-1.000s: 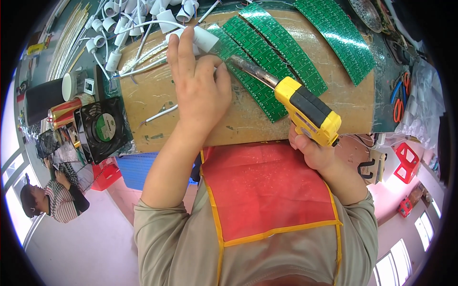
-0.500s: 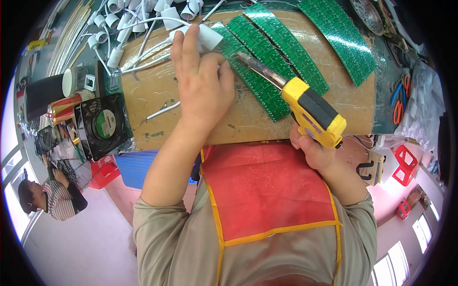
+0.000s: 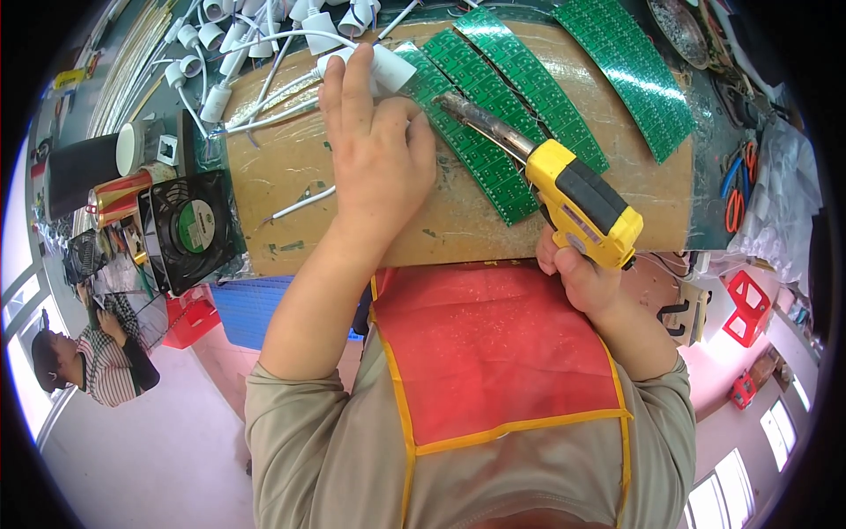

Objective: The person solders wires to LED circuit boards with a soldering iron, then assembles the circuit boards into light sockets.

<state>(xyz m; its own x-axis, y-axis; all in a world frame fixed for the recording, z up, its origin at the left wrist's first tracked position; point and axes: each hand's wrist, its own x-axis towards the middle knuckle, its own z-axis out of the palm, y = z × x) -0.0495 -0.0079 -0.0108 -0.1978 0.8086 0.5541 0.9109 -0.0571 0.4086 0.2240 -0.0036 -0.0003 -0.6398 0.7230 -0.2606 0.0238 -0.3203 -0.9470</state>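
My right hand (image 3: 577, 278) is closed round the lower grip of a yellow and black soldering gun (image 3: 589, 201), whose metal tip points up and left over the green circuit boards (image 3: 480, 106). My left hand (image 3: 379, 167) is bent over the brown work surface, index finger and thumb pinched together at the boards' left edge. A white cable (image 3: 304, 204) runs under this hand, its stripped end out at the left; the pinch point itself is hidden. Just past the raised fingers lies a white lamp socket (image 3: 390, 69), close to the fingertips.
More white sockets with cables (image 3: 231, 53) are heaped at the far left. A black fan (image 3: 187, 231) stands left of the brown board (image 3: 264, 167). Another green panel (image 3: 630, 75), orange-handled scissors (image 3: 736, 207) and a metal dish (image 3: 679, 31) lie right. A person (image 3: 88, 361) sits far left.
Both hands hold almost the same place. The soldering gun has shifted very slightly right and down, while its tip stays over the boards near my left fingers.
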